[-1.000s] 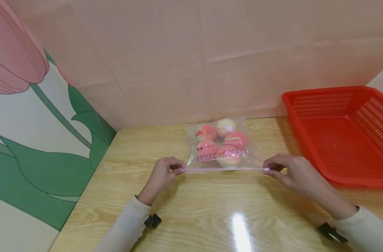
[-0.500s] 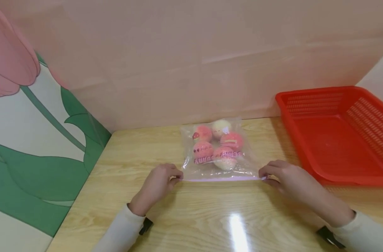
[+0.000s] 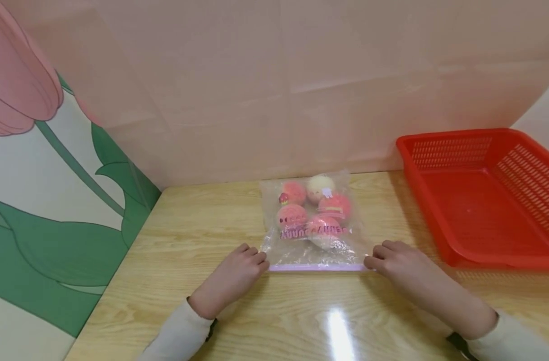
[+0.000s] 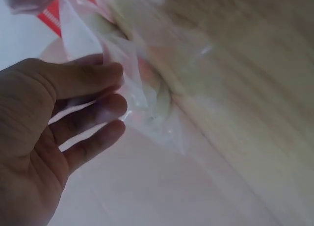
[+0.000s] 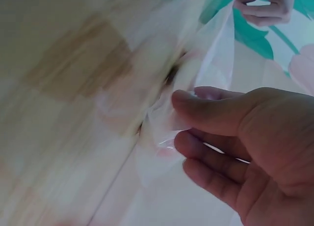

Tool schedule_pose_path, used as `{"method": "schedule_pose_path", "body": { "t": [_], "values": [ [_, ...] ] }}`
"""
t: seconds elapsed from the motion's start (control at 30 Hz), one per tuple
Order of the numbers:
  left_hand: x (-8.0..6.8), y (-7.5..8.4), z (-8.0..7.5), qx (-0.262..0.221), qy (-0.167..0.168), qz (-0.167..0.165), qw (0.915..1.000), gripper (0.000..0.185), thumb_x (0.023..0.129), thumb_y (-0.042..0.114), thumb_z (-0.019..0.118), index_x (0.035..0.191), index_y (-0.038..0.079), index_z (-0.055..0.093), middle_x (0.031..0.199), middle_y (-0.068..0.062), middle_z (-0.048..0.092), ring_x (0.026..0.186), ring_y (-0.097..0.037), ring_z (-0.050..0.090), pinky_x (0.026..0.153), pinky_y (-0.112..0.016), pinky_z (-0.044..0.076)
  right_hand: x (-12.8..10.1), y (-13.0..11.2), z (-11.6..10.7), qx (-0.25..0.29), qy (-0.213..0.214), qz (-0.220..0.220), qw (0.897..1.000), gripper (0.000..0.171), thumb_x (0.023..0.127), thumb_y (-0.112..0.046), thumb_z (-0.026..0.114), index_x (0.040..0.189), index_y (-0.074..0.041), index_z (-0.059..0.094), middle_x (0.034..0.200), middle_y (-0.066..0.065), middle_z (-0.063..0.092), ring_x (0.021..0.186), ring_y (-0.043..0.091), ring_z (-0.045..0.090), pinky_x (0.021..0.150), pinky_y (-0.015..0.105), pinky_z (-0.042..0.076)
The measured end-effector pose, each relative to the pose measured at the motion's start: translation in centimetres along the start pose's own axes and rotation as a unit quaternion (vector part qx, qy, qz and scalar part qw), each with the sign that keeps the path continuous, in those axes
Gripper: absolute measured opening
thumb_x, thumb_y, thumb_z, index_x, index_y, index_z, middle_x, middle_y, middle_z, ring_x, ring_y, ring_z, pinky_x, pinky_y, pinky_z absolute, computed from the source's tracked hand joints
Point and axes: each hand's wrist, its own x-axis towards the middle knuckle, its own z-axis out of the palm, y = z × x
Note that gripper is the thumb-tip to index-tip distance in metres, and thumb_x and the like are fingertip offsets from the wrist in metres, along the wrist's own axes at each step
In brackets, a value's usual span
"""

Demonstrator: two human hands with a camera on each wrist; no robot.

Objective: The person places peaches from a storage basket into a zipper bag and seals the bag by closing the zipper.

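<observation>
A clear zip bag point(image 3: 274, 250) with dark printed lettering lies on the wooden table, its purple zip edge toward me. Several round peaches point(image 3: 292, 216), pink and pale yellow, show through the plastic. At the near left corner my left hand point(image 3: 240, 271) pinches the bag's edge between thumb and fingers; the left wrist view shows the other fingers point(image 4: 98, 142) loosely bent beside the film. My right hand point(image 3: 403, 265) grips the near right corner the same way, its thumb point(image 5: 211, 111) over the plastic in the right wrist view.
A red plastic basket point(image 3: 455, 235) with slotted sides stands on the right, close to my right hand. Behind the bag the wooden table point(image 3: 202, 220) meets a pinkish sheet point(image 3: 220, 100). A wall with a painted tulip point(image 3: 21, 75) borders the left.
Both hands have drawn the zip edge nearer to me and lower, so the bag now lies flatter. The peaches stay at nearly the same place on the table.
</observation>
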Motion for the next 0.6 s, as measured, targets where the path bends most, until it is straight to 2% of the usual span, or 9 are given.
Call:
{"method": "schedule_pose_path", "body": {
  "t": [0.13,0.23,0.33,0.47,0.53,0.57,0.6],
  "values": [
    [0.1,0.0,0.2,0.031,0.0,0.027,0.9992,0.008,0.087,0.012,0.072,0.084,0.02,0.073,0.082,0.009,0.066,0.073,-0.008,0.061,0.07,-0.026,0.048,0.0,-0.2,0.2,-0.021,-0.039,-0.002,0.999,0.029,0.066,-0.002,0.081,0.081,-0.021,0.065,0.072,-0.004,0.054,0.067,0.015,0.05,0.059,0.03,0.049],
    [0.2,0.2,0.4,0.042,0.003,0.03,0.9987,0.01,0.088,0.013,0.07,0.082,0.02,0.073,0.081,0.01,0.064,0.071,-0.008,0.059,0.069,-0.026,0.047,-0.2,-0.4,0.1,-0.035,-0.083,0.008,0.996,0.03,0.067,0.001,0.078,0.082,-0.02,0.062,0.074,-0.004,0.054,0.07,0.017,0.052,0.061,0.031,0.05],
    [0.2,0.3,0.4,0.043,-0.002,0.029,0.9987,0.011,0.088,0.014,0.07,0.08,0.021,0.073,0.081,0.009,0.063,0.071,-0.009,0.059,0.069,-0.026,0.046,-0.3,-0.8,0.0,-0.053,-0.106,0.014,0.993,0.03,0.069,0.002,0.078,0.084,-0.018,0.061,0.076,-0.003,0.055,0.073,0.019,0.053,0.065,0.033,0.053],
    [0.2,0.4,0.4,0.029,-0.014,0.023,0.9992,0.011,0.089,0.014,0.072,0.082,0.022,0.073,0.081,0.009,0.063,0.071,-0.009,0.06,0.067,-0.026,0.046,-0.4,-2.0,0.5,-0.109,-0.02,-0.007,0.994,0.017,0.08,0.006,0.056,0.08,-0.011,0.057,0.076,0.004,0.053,0.072,0.023,0.051,0.063,0.035,0.048],
    [0.3,0.6,0.4,0.009,-0.01,0.012,0.9998,0.011,0.09,0.019,0.071,0.08,0.022,0.072,0.078,0.01,0.063,0.07,-0.009,0.06,0.066,-0.026,0.045,-0.4,-3.1,0.7,-0.122,0.018,-0.017,0.992,0.018,0.083,0.003,0.042,0.081,-0.008,0.057,0.078,0.007,0.053,0.073,0.025,0.048,0.062,0.035,0.044],
    [0.4,0.7,0.3,-0.003,-0.004,0.004,1.0,0.011,0.09,0.021,0.072,0.079,0.022,0.071,0.076,0.01,0.062,0.07,-0.009,0.059,0.066,-0.027,0.045,-0.4,-3.5,0.8,-0.115,0.032,-0.02,0.993,0.02,0.082,-0.001,0.037,0.081,-0.007,0.057,0.078,0.007,0.053,0.073,0.025,0.047,0.061,0.035,0.043],
    [0.4,0.9,0.3,-0.015,0.005,-0.006,0.9999,0.012,0.091,0.023,0.071,0.078,0.022,0.07,0.075,0.01,0.061,0.069,-0.009,0.059,0.066,-0.027,0.045,-0.4,-3.9,0.8,-0.106,0.023,-0.015,0.994,0.018,0.081,-0.004,0.041,0.084,-0.007,0.058,0.082,0.008,0.055,0.075,0.025,0.048,0.064,0.036,0.045]
  ]
}}
